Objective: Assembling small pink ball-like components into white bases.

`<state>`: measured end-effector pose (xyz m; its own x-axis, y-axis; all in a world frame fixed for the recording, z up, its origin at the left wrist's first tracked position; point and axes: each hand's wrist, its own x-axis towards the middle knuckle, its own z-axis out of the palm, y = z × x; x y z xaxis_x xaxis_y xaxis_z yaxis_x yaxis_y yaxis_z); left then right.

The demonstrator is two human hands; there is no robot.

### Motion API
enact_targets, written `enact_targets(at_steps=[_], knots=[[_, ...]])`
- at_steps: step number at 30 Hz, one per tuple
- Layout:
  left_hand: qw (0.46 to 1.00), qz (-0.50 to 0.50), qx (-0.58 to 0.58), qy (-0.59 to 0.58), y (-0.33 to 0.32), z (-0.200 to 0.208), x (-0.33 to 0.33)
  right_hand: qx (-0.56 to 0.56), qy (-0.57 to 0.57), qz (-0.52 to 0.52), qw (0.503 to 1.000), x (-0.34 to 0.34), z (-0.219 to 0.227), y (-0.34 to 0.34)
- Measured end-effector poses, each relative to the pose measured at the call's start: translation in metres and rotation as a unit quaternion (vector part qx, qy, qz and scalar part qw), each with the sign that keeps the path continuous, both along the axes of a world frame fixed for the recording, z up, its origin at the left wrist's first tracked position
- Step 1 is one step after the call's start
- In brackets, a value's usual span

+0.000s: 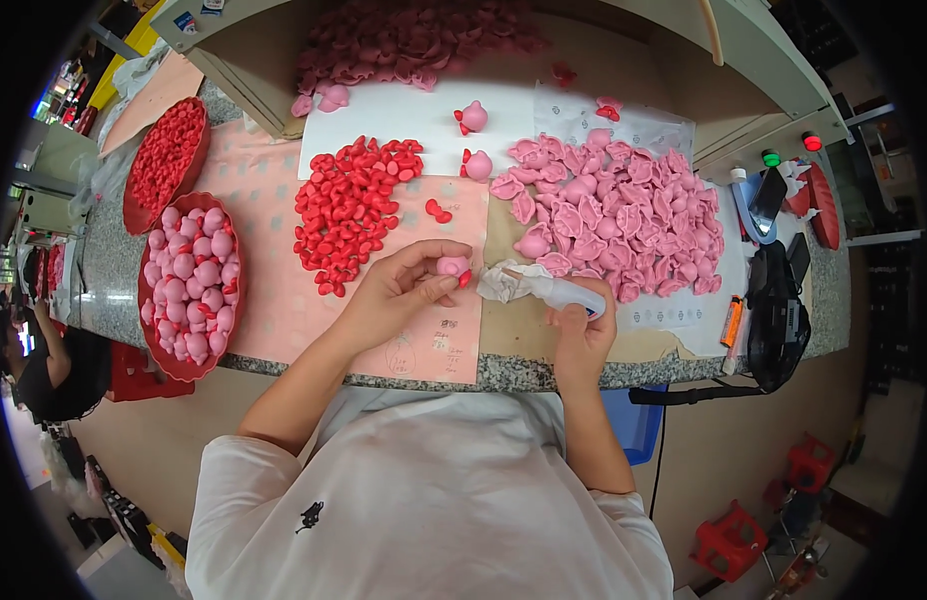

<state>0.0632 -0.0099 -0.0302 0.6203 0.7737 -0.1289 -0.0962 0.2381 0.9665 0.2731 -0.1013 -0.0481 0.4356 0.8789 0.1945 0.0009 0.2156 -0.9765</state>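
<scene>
My left hand (399, 295) pinches a small round pink piece (450, 265) with a red bow-shaped part on it. Close by on the right, my right hand (587, 335) is closed round a whitish squeeze bottle (562, 293). Crumpled white tissue (502, 282) wraps its tip, which points toward the pink piece. Beyond my left hand lies a heap of small red parts (352, 210), with a loose red bow part (439, 211) beside it. Pink shell-like pieces (614, 220) are heaped beyond my right hand. Two pink pieces with red bows, a farther one (473, 117) and a nearer one (479, 165), rest on white paper.
At left, a scalloped red tray (179, 368) holds finished-looking pink pieces; another red tray (132, 218) holds red parts. An open-fronted housing (784, 100) spans the back, with more pink pieces inside. An orange marker (732, 321) and a black bag (781, 330) lie at right.
</scene>
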Motion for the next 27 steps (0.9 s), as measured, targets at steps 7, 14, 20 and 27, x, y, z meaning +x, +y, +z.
enact_targets(at_steps=[7, 14, 20, 27], knots=[[0.999, -0.015, 0.026, 0.036, -0.007, 0.005, 0.005, 0.005, -0.027, 0.009, 1.0, 0.0, 0.009, -0.004], [0.997, -0.019, 0.051, 0.05, -0.011, 0.006, 0.006, 0.018, -0.028, 0.026, 0.999, 0.006, 0.001, -0.012], [0.997, -0.015, 0.061, 0.034, -0.014, 0.005, 0.007, 0.018, -0.035, 0.023, 0.999, 0.001, 0.011, -0.014], [0.997, -0.001, 0.046, 0.058, -0.015, 0.009, 0.014, 0.024, -0.078, 0.022, 0.996, 0.004, 0.012, -0.012]])
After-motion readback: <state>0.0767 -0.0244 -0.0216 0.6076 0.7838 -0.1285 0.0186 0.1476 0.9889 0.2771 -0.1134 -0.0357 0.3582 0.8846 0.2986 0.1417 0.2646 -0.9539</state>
